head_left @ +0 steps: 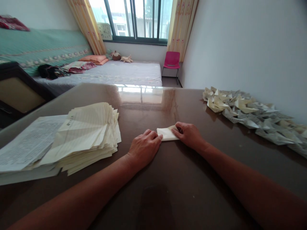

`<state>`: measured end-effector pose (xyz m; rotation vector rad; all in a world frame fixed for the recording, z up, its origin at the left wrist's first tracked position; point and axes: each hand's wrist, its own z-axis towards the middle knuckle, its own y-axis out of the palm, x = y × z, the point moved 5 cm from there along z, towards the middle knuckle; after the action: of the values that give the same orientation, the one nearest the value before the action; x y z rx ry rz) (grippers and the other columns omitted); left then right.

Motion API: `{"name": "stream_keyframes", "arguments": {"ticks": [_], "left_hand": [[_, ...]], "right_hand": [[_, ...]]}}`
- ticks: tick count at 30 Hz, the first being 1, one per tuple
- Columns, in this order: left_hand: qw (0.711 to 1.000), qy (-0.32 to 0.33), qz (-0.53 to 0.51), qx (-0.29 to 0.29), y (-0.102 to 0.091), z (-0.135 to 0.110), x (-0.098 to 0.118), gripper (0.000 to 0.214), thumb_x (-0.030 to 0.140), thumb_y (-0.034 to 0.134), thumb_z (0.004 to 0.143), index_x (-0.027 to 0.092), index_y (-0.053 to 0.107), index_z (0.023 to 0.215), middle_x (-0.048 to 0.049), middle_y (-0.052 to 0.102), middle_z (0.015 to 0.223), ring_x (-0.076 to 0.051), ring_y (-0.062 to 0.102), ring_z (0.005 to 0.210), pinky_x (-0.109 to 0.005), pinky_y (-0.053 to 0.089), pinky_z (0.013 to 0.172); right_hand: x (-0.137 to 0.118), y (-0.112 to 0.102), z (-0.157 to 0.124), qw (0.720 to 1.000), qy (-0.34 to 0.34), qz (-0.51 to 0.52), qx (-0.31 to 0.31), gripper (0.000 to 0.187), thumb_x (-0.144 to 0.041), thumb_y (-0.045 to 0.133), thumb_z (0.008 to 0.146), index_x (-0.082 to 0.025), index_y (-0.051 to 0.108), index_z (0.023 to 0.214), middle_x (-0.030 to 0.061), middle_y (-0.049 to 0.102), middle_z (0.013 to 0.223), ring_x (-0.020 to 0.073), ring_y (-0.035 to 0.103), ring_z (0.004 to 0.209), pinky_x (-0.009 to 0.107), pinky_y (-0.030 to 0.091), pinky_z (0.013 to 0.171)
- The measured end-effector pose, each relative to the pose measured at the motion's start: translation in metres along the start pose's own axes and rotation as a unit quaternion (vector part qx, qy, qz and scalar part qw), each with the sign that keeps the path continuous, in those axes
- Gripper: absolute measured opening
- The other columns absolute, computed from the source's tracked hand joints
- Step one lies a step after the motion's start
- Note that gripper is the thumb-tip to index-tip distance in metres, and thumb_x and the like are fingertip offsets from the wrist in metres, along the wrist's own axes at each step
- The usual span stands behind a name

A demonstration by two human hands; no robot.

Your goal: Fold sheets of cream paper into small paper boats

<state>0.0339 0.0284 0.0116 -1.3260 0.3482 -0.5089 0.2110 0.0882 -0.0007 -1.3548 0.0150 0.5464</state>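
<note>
A small cream sheet of folded paper lies on the shiny brown table in front of me, its long side running left to right. At its left end my left hand rests with bent fingers, the thumb and fingertips gripping the corner. My right hand pinches the other end between thumb and curled fingers. The fingers cover both ends of the paper, and its middle shows between them.
On the left lies a thick stack of lined paper, beside printed sheets. Rows of folded paper boats line the table's right side by the wall. Beyond the table stand a bed and a pink chair.
</note>
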Motion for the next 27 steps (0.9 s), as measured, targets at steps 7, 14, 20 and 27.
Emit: {"name": "stream_keyframes", "arguments": {"ticks": [7, 14, 20, 27], "left_hand": [[0.999, 0.011, 0.033, 0.003, -0.001, 0.0, 0.002, 0.027, 0.031, 0.039, 0.096, 0.026, 0.061, 0.112, -0.0038, 0.062, 0.096, -0.019, 0.054, 0.092, -0.03, 0.048, 0.069], [0.997, 0.049, 0.054, 0.008, 0.001, 0.003, 0.005, 0.026, 0.027, 0.041, 0.095, 0.019, 0.063, 0.106, -0.0074, 0.061, 0.106, -0.022, 0.053, 0.102, -0.033, 0.051, 0.081], [0.988, 0.128, 0.086, 0.014, 0.013, 0.003, 0.018, 0.032, 0.019, 0.039, 0.095, 0.006, 0.058, 0.118, -0.0154, 0.059, 0.123, -0.022, 0.053, 0.115, -0.033, 0.043, 0.102], [0.994, 0.099, 0.056, -0.004, 0.012, 0.001, 0.026, 0.042, 0.032, 0.042, 0.095, 0.01, 0.047, 0.129, -0.0181, 0.055, 0.129, -0.026, 0.049, 0.122, -0.038, 0.044, 0.097]], "right_hand": [[-0.001, 0.001, 0.001, 1.0, 0.008, -0.009, -0.003, 0.029, -0.043, 0.049, 0.086, -0.02, 0.049, 0.067, -0.0008, 0.057, 0.063, 0.0116, 0.044, 0.056, 0.025, 0.022, 0.054], [0.0, 0.002, 0.001, 0.999, 0.017, -0.029, -0.006, 0.027, -0.044, 0.049, 0.085, -0.021, 0.053, 0.07, -0.0001, 0.058, 0.064, 0.0124, 0.043, 0.055, 0.025, 0.021, 0.054], [0.0, 0.003, 0.0, 0.999, 0.017, -0.05, -0.009, 0.027, -0.045, 0.048, 0.086, -0.022, 0.055, 0.073, 0.0006, 0.062, 0.068, 0.0137, 0.047, 0.058, 0.026, 0.021, 0.054], [-0.002, 0.002, -0.001, 0.998, 0.013, -0.054, -0.013, 0.028, -0.045, 0.047, 0.087, -0.021, 0.056, 0.076, 0.0014, 0.063, 0.071, 0.0142, 0.05, 0.06, 0.026, 0.021, 0.054]]}}
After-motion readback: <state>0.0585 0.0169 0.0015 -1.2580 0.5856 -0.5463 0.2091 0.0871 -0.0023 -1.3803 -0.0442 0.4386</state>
